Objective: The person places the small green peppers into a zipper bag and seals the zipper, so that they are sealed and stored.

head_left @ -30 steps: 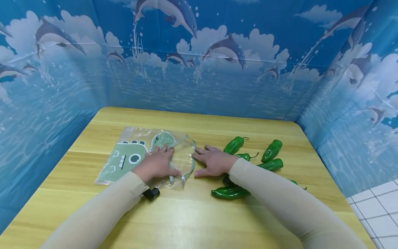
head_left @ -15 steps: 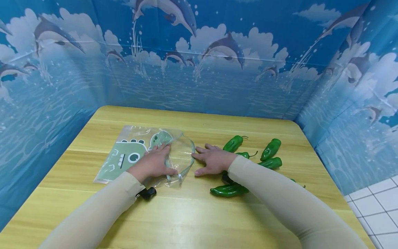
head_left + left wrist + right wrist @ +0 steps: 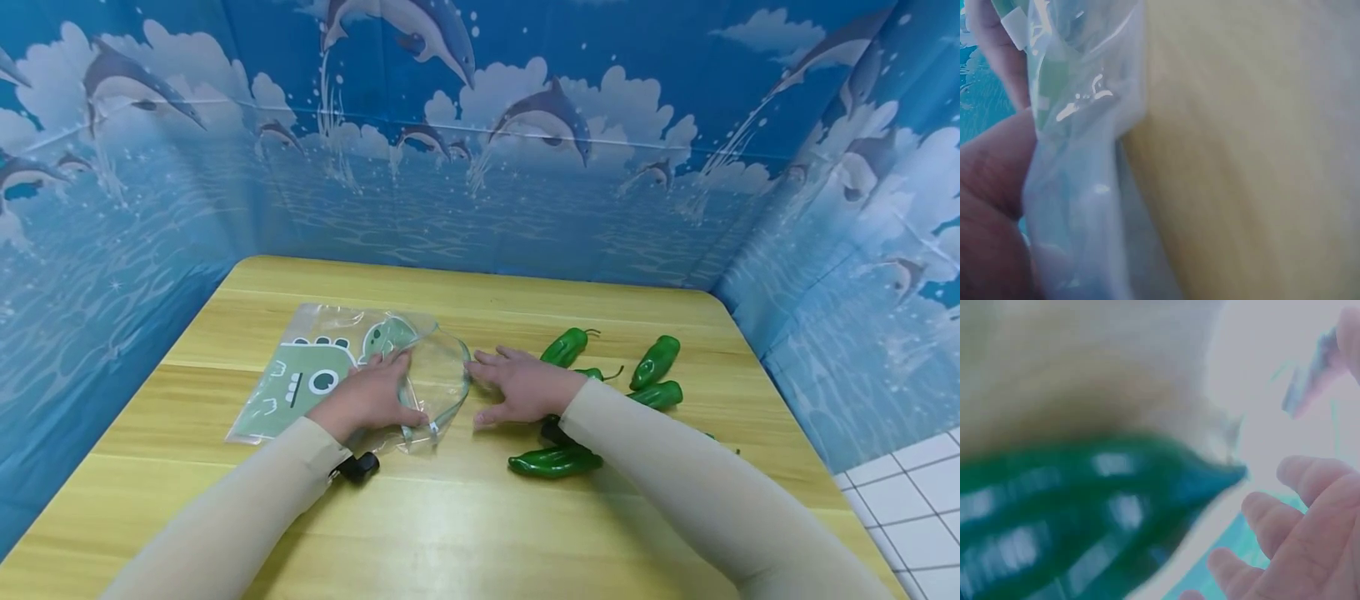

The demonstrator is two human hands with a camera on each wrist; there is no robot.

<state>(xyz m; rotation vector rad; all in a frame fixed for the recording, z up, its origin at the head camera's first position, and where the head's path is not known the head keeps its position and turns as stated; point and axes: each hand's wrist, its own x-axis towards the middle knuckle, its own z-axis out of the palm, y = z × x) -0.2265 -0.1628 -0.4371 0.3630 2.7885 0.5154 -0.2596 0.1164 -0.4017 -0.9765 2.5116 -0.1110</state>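
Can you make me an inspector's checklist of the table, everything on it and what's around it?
Surface: wooden-looking table, shiny reflection on its near part.
Job's things: clear bag with green cartoon print, on the table; green peppers to its right, some partly hidden by the right sleeve.
Clutter: nothing seen.
Grips: left grip rests on the bag; right grip has fingers spread by the bag's rim, touching or not I can't tell.
Cables: nothing seen.
Surroundings: blue dolphin backdrop; white tiles at lower right.
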